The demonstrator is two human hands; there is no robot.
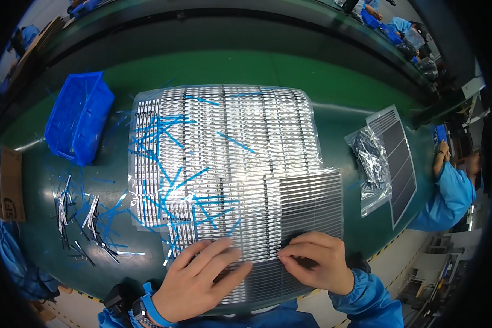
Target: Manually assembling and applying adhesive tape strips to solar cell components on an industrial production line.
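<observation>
Left hand (199, 279) flat, fingers spread, pins striped sheet (229, 164) to green table (344, 87); right hand (317, 261) at 5 o'clock pinches sheet edge. Blue bin (77, 116) at 10 o'clock, w/in reach.

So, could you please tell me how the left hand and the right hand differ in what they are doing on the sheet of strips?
The left hand lies flat with fingers spread on the sheet of strips, while the right hand is curled, its fingertips pinching at a strip edge. The left hand has a blue wrist strap near it; the right shows none. Both are bare with blue sleeves.
</observation>
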